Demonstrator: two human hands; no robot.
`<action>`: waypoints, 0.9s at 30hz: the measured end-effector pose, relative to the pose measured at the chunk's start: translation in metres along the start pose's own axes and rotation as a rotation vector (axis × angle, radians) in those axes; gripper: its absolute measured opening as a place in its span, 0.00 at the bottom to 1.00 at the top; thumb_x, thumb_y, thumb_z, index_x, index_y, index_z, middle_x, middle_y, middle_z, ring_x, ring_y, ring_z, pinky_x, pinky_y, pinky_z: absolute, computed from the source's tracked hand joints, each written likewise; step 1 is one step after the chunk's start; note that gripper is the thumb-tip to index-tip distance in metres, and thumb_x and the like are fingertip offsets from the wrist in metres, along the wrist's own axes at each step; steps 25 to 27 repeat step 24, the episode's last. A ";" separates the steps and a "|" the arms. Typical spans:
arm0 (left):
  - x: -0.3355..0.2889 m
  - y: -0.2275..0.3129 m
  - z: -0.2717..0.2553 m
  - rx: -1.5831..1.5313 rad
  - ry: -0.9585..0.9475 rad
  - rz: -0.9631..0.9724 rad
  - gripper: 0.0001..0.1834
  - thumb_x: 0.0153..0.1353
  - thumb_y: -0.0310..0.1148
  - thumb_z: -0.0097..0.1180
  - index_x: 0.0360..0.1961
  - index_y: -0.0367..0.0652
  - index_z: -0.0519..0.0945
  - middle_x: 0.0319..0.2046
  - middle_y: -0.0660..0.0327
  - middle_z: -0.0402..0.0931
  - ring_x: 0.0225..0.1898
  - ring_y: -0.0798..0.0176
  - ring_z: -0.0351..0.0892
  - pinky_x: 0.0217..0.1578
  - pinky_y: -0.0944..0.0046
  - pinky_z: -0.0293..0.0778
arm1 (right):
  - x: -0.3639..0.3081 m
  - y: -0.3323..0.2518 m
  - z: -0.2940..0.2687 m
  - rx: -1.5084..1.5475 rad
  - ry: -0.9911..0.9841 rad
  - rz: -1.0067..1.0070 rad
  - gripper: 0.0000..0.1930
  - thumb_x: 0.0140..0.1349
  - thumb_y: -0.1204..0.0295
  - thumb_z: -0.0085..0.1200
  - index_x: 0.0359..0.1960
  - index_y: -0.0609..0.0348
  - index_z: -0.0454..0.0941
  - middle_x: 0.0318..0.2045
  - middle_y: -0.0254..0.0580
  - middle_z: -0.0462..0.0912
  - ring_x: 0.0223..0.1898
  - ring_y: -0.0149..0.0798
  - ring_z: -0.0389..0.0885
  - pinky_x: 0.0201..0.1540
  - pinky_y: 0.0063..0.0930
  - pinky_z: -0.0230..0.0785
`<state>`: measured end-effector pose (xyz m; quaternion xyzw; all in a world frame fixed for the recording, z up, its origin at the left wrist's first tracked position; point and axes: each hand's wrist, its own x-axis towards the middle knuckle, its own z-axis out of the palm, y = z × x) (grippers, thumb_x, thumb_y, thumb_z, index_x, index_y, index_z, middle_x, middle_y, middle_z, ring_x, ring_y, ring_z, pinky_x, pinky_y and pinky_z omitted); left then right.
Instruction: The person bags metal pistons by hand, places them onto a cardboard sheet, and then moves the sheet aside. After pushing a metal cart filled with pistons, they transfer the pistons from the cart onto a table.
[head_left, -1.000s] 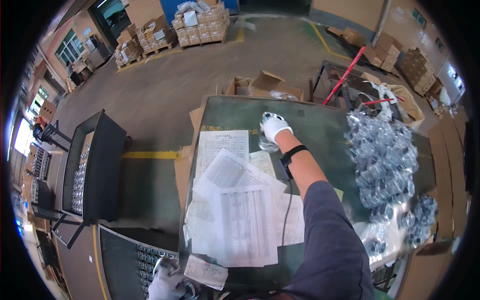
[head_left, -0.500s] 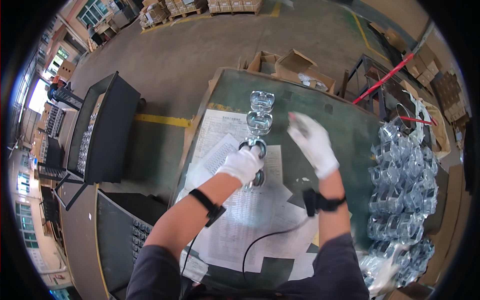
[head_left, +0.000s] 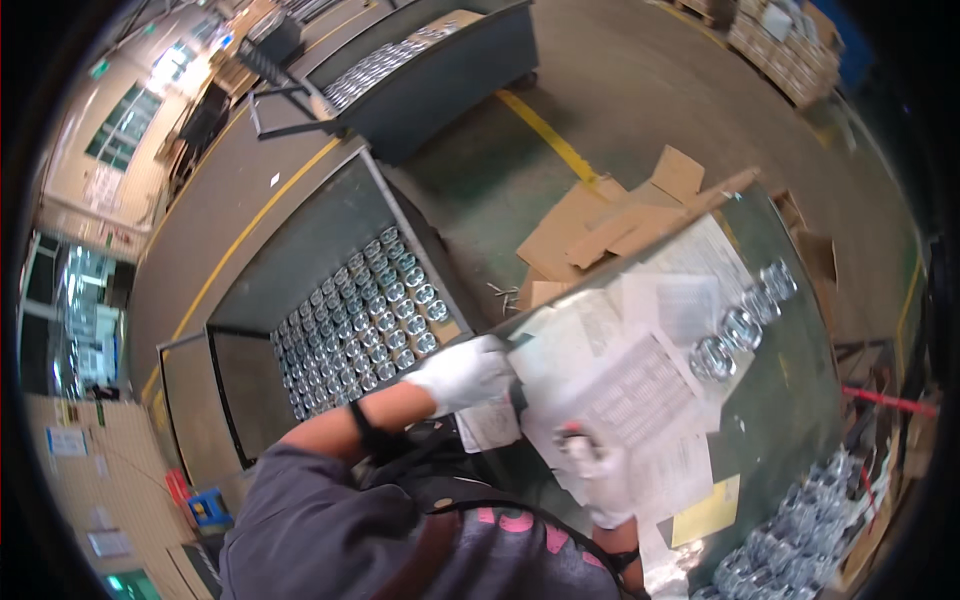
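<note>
My left hand (head_left: 464, 376), in a white glove, hangs at the left edge of the table, next to the grey metal cart (head_left: 385, 195). Its fingers are blurred and turned away, and nothing shows in them. Over the papers, my gloved right hand (head_left: 598, 468) has its fingers drawn together around something small with a reddish tip, too smeared to name. Several shiny metal pistons (head_left: 712, 358) stand in a slanting row on the table's far right part, apart from both hands. Inside the cart, many more pistons (head_left: 372, 315) stand in rows.
Printed sheets (head_left: 640, 390) and a yellow paper (head_left: 706, 512) lie on the green tabletop (head_left: 770, 420). Bagged pistons (head_left: 790, 535) are heaped at lower right. Open cardboard (head_left: 570, 235) lies beyond the table edge. A second cart (head_left: 450, 75) stands farther back.
My view has swung left toward the cart. My left hand has let go of the piston in the row and moved left to the table edge. My right hand has come nearer, over the papers.
</note>
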<state>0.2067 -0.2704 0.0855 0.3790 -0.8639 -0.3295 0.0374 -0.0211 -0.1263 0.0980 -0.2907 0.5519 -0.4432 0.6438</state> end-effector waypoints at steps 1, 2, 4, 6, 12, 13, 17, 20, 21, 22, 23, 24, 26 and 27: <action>-0.047 -0.030 -0.008 0.094 -0.160 -0.380 0.17 0.56 0.44 0.54 0.39 0.43 0.79 0.36 0.48 0.76 0.36 0.45 0.77 0.39 0.54 0.74 | 0.016 0.008 0.031 -0.055 -0.124 -0.066 0.12 0.62 0.70 0.50 0.41 0.66 0.77 0.34 0.43 0.82 0.35 0.36 0.81 0.40 0.28 0.73; -0.106 -0.060 -0.013 0.121 -0.119 -0.463 0.17 0.58 0.46 0.50 0.37 0.43 0.80 0.32 0.46 0.76 0.35 0.43 0.78 0.40 0.51 0.74 | 0.029 0.014 0.065 -0.100 -0.270 -0.118 0.11 0.62 0.71 0.50 0.41 0.65 0.78 0.35 0.44 0.82 0.33 0.37 0.81 0.39 0.27 0.72; -0.199 -0.090 -0.031 0.264 -0.393 -0.882 0.23 0.59 0.52 0.47 0.43 0.47 0.81 0.39 0.43 0.78 0.44 0.44 0.78 0.45 0.52 0.74 | 0.056 0.005 0.123 -0.548 -0.502 -0.246 0.14 0.60 0.69 0.48 0.42 0.64 0.78 0.36 0.51 0.82 0.35 0.46 0.82 0.40 0.33 0.73; -0.259 -0.120 -0.043 0.175 -0.651 -1.049 0.25 0.59 0.53 0.47 0.46 0.45 0.79 0.44 0.43 0.77 0.47 0.45 0.77 0.47 0.54 0.73 | 0.091 0.011 0.179 -0.762 -0.694 -0.408 0.15 0.58 0.66 0.47 0.41 0.62 0.79 0.36 0.53 0.81 0.38 0.52 0.80 0.43 0.40 0.72; -0.308 -0.240 -0.056 -0.036 -0.419 -0.988 0.24 0.59 0.52 0.46 0.44 0.44 0.80 0.43 0.46 0.78 0.46 0.42 0.76 0.48 0.52 0.72 | 0.249 0.026 0.327 -1.375 -0.596 -0.517 0.13 0.56 0.65 0.49 0.39 0.56 0.80 0.35 0.53 0.81 0.39 0.53 0.79 0.46 0.43 0.71; -0.301 -0.274 -0.046 -0.050 -0.426 -0.957 0.23 0.59 0.51 0.46 0.42 0.44 0.80 0.41 0.46 0.78 0.43 0.42 0.77 0.46 0.51 0.73 | 0.281 0.035 0.350 -1.396 -0.550 -0.399 0.12 0.57 0.65 0.50 0.36 0.59 0.80 0.37 0.53 0.81 0.41 0.53 0.79 0.47 0.41 0.71; -0.254 -0.408 0.040 -0.067 -0.397 -0.889 0.16 0.57 0.37 0.48 0.41 0.41 0.81 0.46 0.48 0.77 0.48 0.48 0.78 0.48 0.53 0.73 | 0.401 0.130 0.387 -1.772 -0.542 0.099 0.14 0.56 0.69 0.49 0.43 0.55 0.81 0.44 0.52 0.80 0.47 0.53 0.78 0.49 0.39 0.70; -0.209 -0.464 0.096 -0.174 -0.431 -0.971 0.17 0.58 0.33 0.46 0.45 0.41 0.80 0.50 0.48 0.75 0.50 0.46 0.76 0.49 0.53 0.73 | 0.455 0.186 0.416 -1.965 -0.548 0.292 0.15 0.57 0.71 0.47 0.43 0.56 0.81 0.46 0.50 0.80 0.49 0.52 0.78 0.50 0.40 0.71; -0.205 -0.489 0.130 -0.215 -0.385 -1.056 0.17 0.59 0.34 0.46 0.46 0.41 0.80 0.50 0.47 0.75 0.50 0.46 0.76 0.49 0.52 0.73 | 0.467 0.210 0.433 -1.968 -0.520 0.364 0.15 0.57 0.71 0.46 0.43 0.56 0.81 0.47 0.49 0.80 0.49 0.52 0.78 0.50 0.41 0.71; -0.180 -0.506 0.152 -0.264 -0.333 -1.101 0.18 0.60 0.35 0.46 0.47 0.41 0.79 0.50 0.47 0.74 0.50 0.46 0.76 0.49 0.52 0.74 | 0.503 0.240 0.424 -1.993 -0.528 0.363 0.15 0.57 0.71 0.46 0.44 0.57 0.81 0.48 0.51 0.79 0.50 0.51 0.77 0.51 0.41 0.71; -0.157 -0.517 0.175 -0.359 -0.266 -1.060 0.19 0.60 0.37 0.46 0.50 0.42 0.78 0.52 0.45 0.73 0.52 0.46 0.74 0.50 0.50 0.73 | 0.530 0.269 0.408 -2.080 -0.593 0.328 0.16 0.58 0.69 0.46 0.46 0.55 0.80 0.49 0.55 0.77 0.52 0.51 0.76 0.53 0.41 0.69; -0.160 -0.542 0.219 -0.518 -0.174 -1.248 0.27 0.61 0.41 0.46 0.61 0.45 0.66 0.59 0.43 0.64 0.58 0.43 0.68 0.56 0.50 0.67 | 0.550 0.310 0.417 -2.127 -0.711 0.256 0.16 0.60 0.68 0.46 0.47 0.53 0.80 0.50 0.58 0.76 0.54 0.51 0.74 0.55 0.41 0.68; -0.160 -0.542 0.219 -0.518 -0.174 -1.248 0.27 0.61 0.41 0.46 0.61 0.45 0.66 0.59 0.43 0.64 0.58 0.43 0.68 0.56 0.50 0.67 | 0.550 0.310 0.417 -2.127 -0.711 0.256 0.16 0.60 0.68 0.46 0.47 0.53 0.80 0.50 0.58 0.76 0.54 0.51 0.74 0.55 0.41 0.68; -0.160 -0.542 0.219 -0.518 -0.174 -1.248 0.27 0.61 0.41 0.46 0.61 0.45 0.66 0.59 0.43 0.64 0.58 0.43 0.68 0.56 0.50 0.67 | 0.550 0.310 0.417 -2.127 -0.711 0.256 0.16 0.60 0.68 0.46 0.47 0.53 0.80 0.50 0.58 0.76 0.54 0.51 0.74 0.55 0.41 0.68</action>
